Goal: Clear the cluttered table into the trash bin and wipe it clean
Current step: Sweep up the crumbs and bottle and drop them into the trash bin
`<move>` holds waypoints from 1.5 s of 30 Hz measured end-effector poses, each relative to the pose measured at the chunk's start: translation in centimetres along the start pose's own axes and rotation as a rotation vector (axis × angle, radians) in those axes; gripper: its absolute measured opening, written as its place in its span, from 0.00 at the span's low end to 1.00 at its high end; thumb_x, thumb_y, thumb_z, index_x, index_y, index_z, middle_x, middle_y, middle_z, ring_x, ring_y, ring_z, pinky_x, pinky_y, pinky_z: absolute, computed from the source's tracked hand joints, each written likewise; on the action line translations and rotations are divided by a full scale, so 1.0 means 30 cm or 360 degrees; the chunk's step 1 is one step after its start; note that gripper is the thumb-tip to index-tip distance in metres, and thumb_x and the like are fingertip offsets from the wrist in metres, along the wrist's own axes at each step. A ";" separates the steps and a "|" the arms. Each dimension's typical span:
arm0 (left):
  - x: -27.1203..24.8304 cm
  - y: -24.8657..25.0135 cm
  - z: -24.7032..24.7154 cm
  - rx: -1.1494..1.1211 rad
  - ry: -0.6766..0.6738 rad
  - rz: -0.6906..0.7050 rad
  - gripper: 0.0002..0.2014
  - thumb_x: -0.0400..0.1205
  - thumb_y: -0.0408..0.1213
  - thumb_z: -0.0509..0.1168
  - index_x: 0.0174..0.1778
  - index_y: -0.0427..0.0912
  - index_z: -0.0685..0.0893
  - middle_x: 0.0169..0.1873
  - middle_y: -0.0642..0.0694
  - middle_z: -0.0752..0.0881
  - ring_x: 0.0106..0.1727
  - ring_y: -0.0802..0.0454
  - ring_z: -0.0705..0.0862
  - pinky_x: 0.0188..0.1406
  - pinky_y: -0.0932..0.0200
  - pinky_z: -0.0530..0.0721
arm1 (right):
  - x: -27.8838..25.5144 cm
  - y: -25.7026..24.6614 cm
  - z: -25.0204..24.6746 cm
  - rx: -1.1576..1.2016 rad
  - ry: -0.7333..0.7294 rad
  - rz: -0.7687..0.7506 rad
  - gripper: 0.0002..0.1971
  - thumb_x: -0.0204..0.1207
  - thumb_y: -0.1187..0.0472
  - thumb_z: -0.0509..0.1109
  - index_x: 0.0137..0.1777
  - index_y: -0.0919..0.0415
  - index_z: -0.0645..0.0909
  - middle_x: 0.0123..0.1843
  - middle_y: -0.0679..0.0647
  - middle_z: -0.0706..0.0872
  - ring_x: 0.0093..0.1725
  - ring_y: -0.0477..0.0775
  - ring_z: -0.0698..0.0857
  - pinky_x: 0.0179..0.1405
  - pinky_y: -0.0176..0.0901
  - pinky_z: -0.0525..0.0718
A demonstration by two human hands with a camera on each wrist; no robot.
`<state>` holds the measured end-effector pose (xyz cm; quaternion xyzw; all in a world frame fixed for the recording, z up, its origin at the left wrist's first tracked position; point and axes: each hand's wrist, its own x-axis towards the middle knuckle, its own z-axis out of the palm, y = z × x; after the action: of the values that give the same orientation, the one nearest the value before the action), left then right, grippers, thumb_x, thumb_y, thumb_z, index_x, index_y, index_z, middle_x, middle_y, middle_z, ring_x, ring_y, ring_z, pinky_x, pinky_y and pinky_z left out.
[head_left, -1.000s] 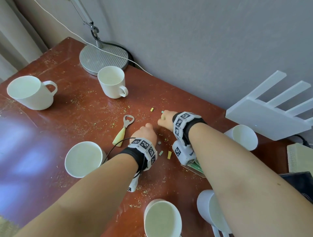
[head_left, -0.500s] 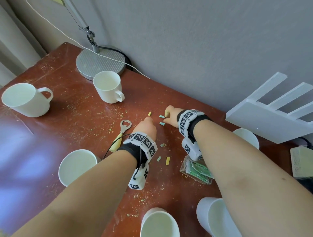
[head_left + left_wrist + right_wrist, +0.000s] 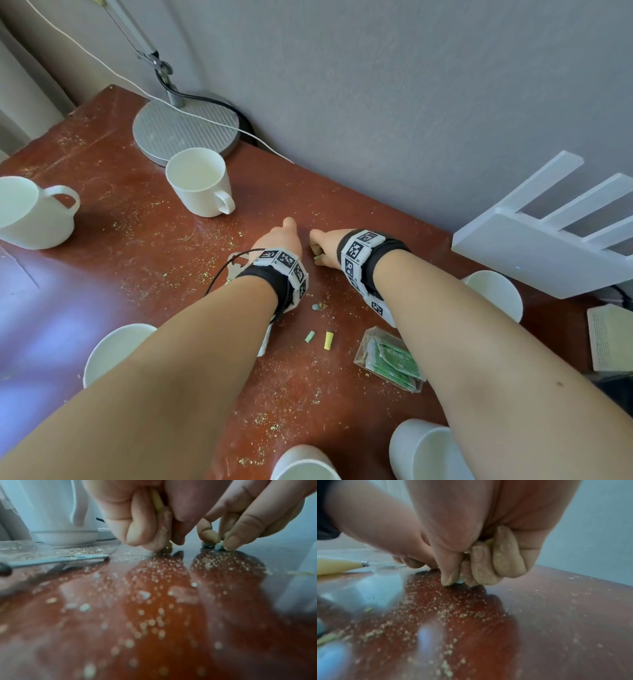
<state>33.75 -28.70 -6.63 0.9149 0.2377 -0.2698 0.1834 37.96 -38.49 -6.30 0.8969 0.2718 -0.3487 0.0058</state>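
Mugs stand along the left of your red desk [image 3: 102,240]: a big white mug [image 3: 30,212] at the far left edge, and a smaller white mug [image 3: 200,183] just in front of the lamp base [image 3: 185,128]. Yellow-green crumbs [image 3: 267,419] are scattered across the desk. Nearer you, a white cup [image 3: 113,349] sits partly under your left forearm.

Your left hand [image 3: 282,238] is down on the desk near its middle, fingers curled; the left wrist view shows a yellow piece [image 3: 157,503] tucked inside the curl and fingertips [image 3: 154,545] touching the surface. A bottle opener [image 3: 236,269] lies just left of that wrist, mostly hidden.

Just beside it, your right hand [image 3: 323,248] pinches a small pale-blue piece [image 3: 219,546] between thumb and fingertip against the desk, with a second bit [image 3: 205,544] touching the neighbouring fingertip. Its other fingers [image 3: 508,561] are curled on a greenish scrap [image 3: 489,542] in the palm.

Between your forearms lie a grey-green bit [image 3: 314,308], a green piece [image 3: 310,336] and a yellow piece [image 3: 329,340], close together. To their right sits a clear box of green packets [image 3: 390,359], partly under your right arm. Further right stand more white cups [image 3: 496,291], then a white rack [image 3: 548,246] against the wall
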 end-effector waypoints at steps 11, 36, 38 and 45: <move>-0.026 0.006 -0.006 -0.0401 -0.0092 0.0001 0.16 0.84 0.35 0.55 0.65 0.34 0.73 0.54 0.38 0.80 0.47 0.44 0.76 0.46 0.54 0.73 | -0.031 0.114 -0.066 0.2169 0.0054 0.0353 0.16 0.67 0.67 0.49 0.19 0.54 0.63 0.15 0.48 0.61 0.12 0.45 0.57 0.16 0.25 0.54; -0.188 -0.029 0.147 0.0569 -0.0467 0.0556 0.23 0.87 0.35 0.54 0.77 0.45 0.57 0.60 0.40 0.77 0.48 0.42 0.80 0.43 0.52 0.79 | -0.018 -0.012 -0.037 -0.0005 -0.0012 0.0300 0.13 0.85 0.55 0.55 0.59 0.65 0.69 0.38 0.54 0.75 0.42 0.58 0.77 0.42 0.45 0.75; -0.195 -0.026 0.157 0.0625 -0.0512 0.0539 0.26 0.84 0.31 0.57 0.77 0.45 0.56 0.58 0.42 0.77 0.51 0.42 0.81 0.48 0.49 0.82 | -0.050 0.007 -0.050 0.0102 -0.0015 0.0317 0.12 0.84 0.58 0.51 0.55 0.64 0.72 0.45 0.58 0.79 0.44 0.59 0.77 0.45 0.44 0.73; -0.244 -0.027 0.153 0.0637 -0.0376 0.0457 0.31 0.80 0.25 0.61 0.78 0.38 0.57 0.68 0.38 0.74 0.66 0.38 0.79 0.57 0.46 0.80 | -0.180 0.050 -0.093 0.0407 -0.0016 0.0312 0.17 0.86 0.49 0.46 0.41 0.57 0.67 0.33 0.50 0.74 0.29 0.49 0.72 0.29 0.40 0.70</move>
<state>26.01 -32.64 -6.16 0.9196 0.0243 -0.3873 0.0618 37.12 -41.81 -1.06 0.9108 0.1365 -0.3827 -0.0730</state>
